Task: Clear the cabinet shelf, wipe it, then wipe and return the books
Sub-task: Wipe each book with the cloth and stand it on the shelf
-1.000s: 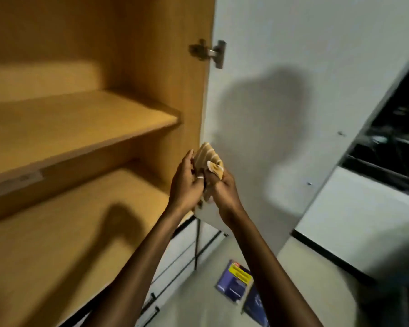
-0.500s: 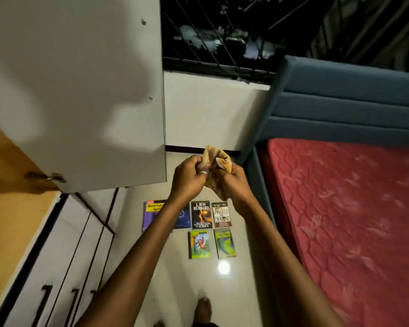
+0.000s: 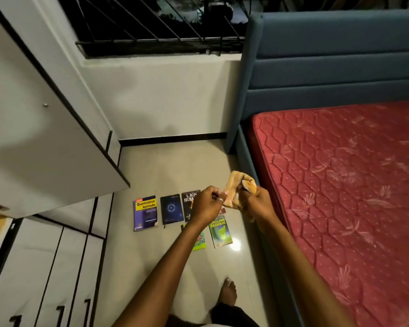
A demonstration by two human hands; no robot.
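Head view. A white cabinet door (image 3: pixel 40 128) is hanging open at left above white drawers (image 3: pixel 45 267) with dark handles; a barred window (image 3: pixel 156 22) is sitting over a pale wall, and a blue bed frame (image 3: pixel 335 60) is carrying a red quilted mattress (image 3: pixel 347 185) at right. A bare foot (image 3: pixel 228 292) is standing on the glossy floor (image 3: pixel 165 166). Both forearms are crossing in front of the books on the floor, partly hiding three of them. The left hand (image 3: pixel 207 206) and right hand (image 3: pixel 257 204) are each gripping a crumpled orange cloth (image 3: pixel 236 187), fingers curled round it. Lying flat in two rows are a "Quantitative Aptitude" book (image 3: pixel 145 213), a dark blue book (image 3: pixel 171 208), an L. Ron Hubbard book (image 3: pixel 188 201), an "English Grammar" book (image 3: pixel 220 232) and a green book (image 3: pixel 200 241), possibly a sixth behind the hands.
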